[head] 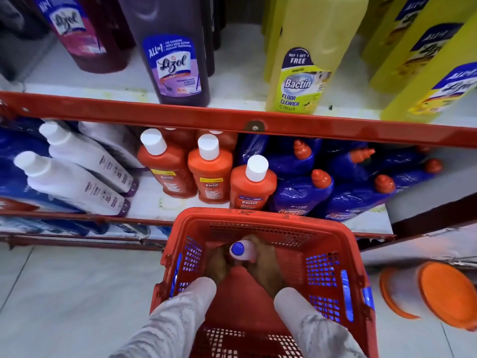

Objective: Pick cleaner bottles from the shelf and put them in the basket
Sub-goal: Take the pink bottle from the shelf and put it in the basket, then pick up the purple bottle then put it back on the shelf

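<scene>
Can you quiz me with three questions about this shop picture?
1. True or false: both hands are down inside the red basket.
2. What colour is the cap of the bottle in the basket?
   A) white B) blue C) orange
3. Fill in: the yellow Bactin bottle on the upper shelf says "Floor ___".

Key: 1 true; 2 B; 3 Cleaner.
</scene>
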`<state>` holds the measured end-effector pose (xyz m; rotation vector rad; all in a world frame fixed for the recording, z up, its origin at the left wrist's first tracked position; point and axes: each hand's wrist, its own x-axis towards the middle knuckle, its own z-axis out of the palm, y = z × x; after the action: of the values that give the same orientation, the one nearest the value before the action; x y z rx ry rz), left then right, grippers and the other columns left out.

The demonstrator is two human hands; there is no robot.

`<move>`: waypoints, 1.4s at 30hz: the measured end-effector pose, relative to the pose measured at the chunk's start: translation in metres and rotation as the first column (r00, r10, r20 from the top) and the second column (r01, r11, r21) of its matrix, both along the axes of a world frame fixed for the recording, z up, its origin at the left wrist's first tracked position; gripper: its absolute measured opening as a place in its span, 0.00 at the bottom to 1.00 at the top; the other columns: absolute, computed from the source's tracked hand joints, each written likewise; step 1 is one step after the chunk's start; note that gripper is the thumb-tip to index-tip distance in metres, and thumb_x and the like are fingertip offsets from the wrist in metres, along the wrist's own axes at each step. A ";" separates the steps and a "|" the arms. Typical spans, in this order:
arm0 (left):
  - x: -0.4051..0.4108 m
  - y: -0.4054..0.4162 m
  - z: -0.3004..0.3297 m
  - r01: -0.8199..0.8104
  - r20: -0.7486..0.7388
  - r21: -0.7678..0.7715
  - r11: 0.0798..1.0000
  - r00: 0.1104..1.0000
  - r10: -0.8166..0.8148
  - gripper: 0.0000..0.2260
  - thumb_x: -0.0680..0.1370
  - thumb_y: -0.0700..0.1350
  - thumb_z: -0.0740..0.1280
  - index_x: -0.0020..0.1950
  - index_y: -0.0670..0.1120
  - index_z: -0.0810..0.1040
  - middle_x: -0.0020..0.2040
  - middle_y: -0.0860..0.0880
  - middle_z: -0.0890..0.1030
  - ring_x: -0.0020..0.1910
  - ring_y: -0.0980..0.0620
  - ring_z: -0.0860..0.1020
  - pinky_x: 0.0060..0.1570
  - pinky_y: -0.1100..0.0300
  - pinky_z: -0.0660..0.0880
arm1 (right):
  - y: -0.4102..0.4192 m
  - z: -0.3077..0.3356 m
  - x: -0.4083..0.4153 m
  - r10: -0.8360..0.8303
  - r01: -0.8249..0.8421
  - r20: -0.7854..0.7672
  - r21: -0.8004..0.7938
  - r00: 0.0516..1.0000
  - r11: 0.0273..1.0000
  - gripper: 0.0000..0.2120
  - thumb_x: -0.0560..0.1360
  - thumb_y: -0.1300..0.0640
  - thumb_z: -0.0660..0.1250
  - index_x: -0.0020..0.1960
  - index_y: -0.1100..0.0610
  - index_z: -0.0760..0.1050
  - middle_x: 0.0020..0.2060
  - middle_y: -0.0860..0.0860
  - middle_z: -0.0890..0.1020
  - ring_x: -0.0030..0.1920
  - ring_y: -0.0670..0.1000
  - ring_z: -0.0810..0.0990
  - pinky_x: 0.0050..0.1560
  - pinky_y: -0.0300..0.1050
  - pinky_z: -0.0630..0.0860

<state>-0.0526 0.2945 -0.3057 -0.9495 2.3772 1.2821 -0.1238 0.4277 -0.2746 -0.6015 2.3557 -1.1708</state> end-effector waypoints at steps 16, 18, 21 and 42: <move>0.010 -0.104 0.242 -0.282 -0.665 -0.712 0.644 0.566 -0.487 0.10 0.76 0.46 0.69 0.57 0.49 0.79 0.62 0.49 0.81 0.59 0.47 0.76 0.63 0.52 0.72 | -0.064 0.218 -0.017 -0.139 0.012 -0.562 -0.224 0.815 0.974 0.12 0.71 0.60 0.70 0.52 0.48 0.80 0.50 0.46 0.84 0.50 0.50 0.84 0.50 0.50 0.81; 0.005 -0.128 0.263 -0.355 -0.678 -0.708 0.611 0.585 -0.445 0.15 0.75 0.48 0.70 0.61 0.48 0.78 0.66 0.47 0.78 0.63 0.44 0.75 0.65 0.47 0.71 | -0.086 0.245 -0.017 -0.252 0.019 -0.610 -0.361 0.751 0.932 0.12 0.72 0.62 0.70 0.54 0.51 0.79 0.50 0.48 0.83 0.52 0.51 0.82 0.54 0.49 0.79; -0.005 -0.160 0.280 -0.357 -0.642 -0.718 0.598 0.672 -0.369 0.22 0.73 0.50 0.69 0.66 0.48 0.73 0.69 0.45 0.74 0.68 0.42 0.70 0.68 0.43 0.68 | -0.126 0.276 -0.021 -0.429 0.097 -0.630 -0.490 0.647 0.866 0.19 0.70 0.59 0.72 0.60 0.55 0.76 0.55 0.52 0.80 0.57 0.54 0.77 0.61 0.42 0.72; -0.024 -0.213 0.268 -0.111 -0.459 -0.775 0.622 0.775 -0.433 0.21 0.71 0.51 0.66 0.63 0.53 0.74 0.59 0.52 0.80 0.59 0.46 0.74 0.70 0.40 0.65 | -0.183 0.364 -0.058 0.301 0.132 0.161 -0.985 0.940 0.114 0.29 0.45 0.58 0.75 0.47 0.59 0.84 0.40 0.55 0.85 0.41 0.57 0.82 0.46 0.46 0.79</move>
<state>-0.0770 0.0811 -0.0375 -0.4274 3.5829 0.4377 -0.1817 0.2447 0.0894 -0.8034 0.8227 -2.5323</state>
